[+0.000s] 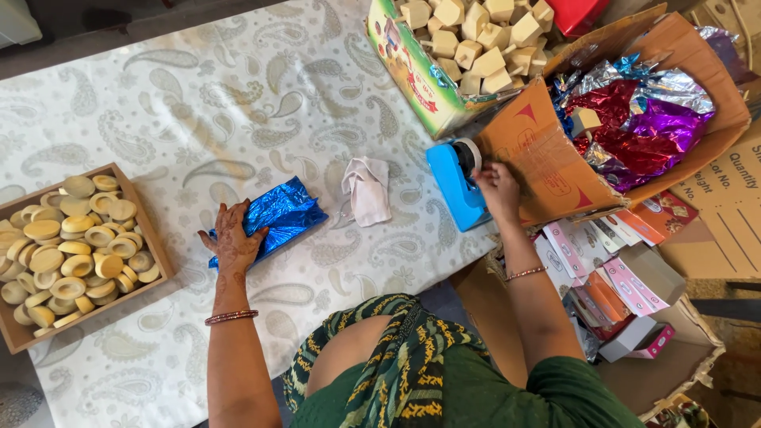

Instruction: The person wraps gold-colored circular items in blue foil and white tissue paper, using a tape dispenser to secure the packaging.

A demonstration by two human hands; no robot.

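Note:
My left hand (232, 238) presses flat on the near end of a package wrapped in shiny blue foil (279, 214), which lies on the paisley tablecloth (238, 103). My right hand (496, 187) reaches to the blue tape dispenser (453, 184), with its fingers at the tape roll on the top right side. A crumpled white cloth (368, 189) lies between the foil package and the dispenser.
A wooden tray (147, 230) of several round yellow soap cakes stands at the left. A colourful box (412, 75) of pale cube soaps stands at the back. A cardboard carton (547, 170) holds crumpled foil sheets (650, 127). Small printed cartons (610, 277) fill a box at the right.

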